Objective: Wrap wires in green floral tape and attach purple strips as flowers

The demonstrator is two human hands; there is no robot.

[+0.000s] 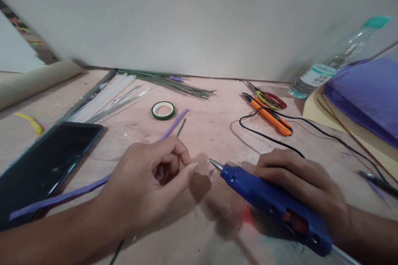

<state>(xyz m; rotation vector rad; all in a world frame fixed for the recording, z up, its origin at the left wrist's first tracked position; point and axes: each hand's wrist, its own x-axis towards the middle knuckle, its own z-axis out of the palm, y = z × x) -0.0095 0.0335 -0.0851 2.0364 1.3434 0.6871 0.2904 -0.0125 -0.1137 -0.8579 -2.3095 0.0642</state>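
Observation:
My right hand (298, 186) is wrapped round a blue glue gun (267, 203), whose metal nozzle points left toward my other hand. A small gap separates the nozzle from the fingertips of my left hand (149, 182). That hand is closed in a pinch; whatever sits between thumb and forefinger is too small to name. A green stem (182, 127) shows beyond the left hand, and another dark green length shows below the wrist. Under the left hand runs a purple strip (71, 192), its far end coming out past the knuckles.
Black phone (59, 161) at left, with clear sticks (118, 101) beyond it. Green tape roll (163, 110) and green stems (174, 83) lie farther back. Orange cutter (270, 118), scissors (270, 100), a black cable, a bottle (329, 66) and purple sheets (367, 91) are at right.

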